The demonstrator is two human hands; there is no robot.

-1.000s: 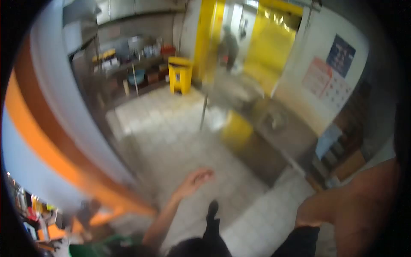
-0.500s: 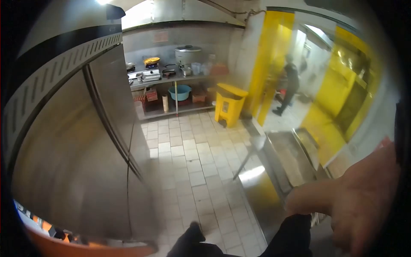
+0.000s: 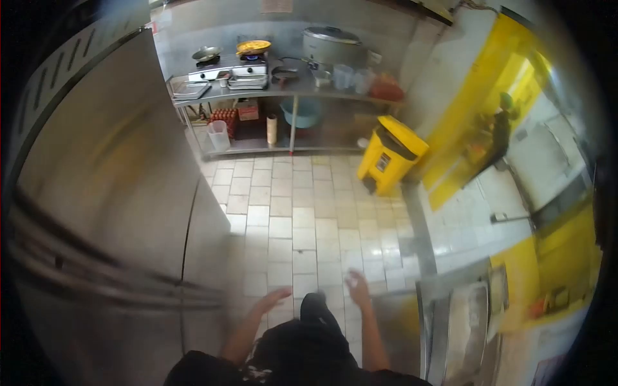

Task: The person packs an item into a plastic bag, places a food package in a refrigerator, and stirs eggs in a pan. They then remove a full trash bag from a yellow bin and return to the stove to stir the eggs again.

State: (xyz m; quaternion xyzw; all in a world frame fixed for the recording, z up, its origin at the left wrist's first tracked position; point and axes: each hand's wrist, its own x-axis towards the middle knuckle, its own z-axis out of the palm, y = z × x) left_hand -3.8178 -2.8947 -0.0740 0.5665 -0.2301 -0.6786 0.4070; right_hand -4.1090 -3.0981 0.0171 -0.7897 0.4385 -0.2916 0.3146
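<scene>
My left hand (image 3: 273,299) is low in front of my body, fingers stretched out and nothing in it, above the tiled floor. To its right, my right hand (image 3: 355,287) hangs over the tiles, its fingers slightly curled and apart, with no object visible in it. The steel cabinet (image 3: 122,193) stands beside my left arm. A steel counter (image 3: 396,321) is to the right of my right arm. Neither hand touches anything that I can see.
At the back, a steel shelf table (image 3: 251,96) bears a stove (image 3: 225,69) with two pans and a large pot (image 3: 331,48). A yellow bin (image 3: 393,154) stands right of it. Beyond the yellow strip curtain (image 3: 479,103) is a person (image 3: 500,132).
My view has tilted down and moved nearer the shelf table. My left hand has come into view; the hand that was large at the lower right is gone from there, and both hands are now low in front.
</scene>
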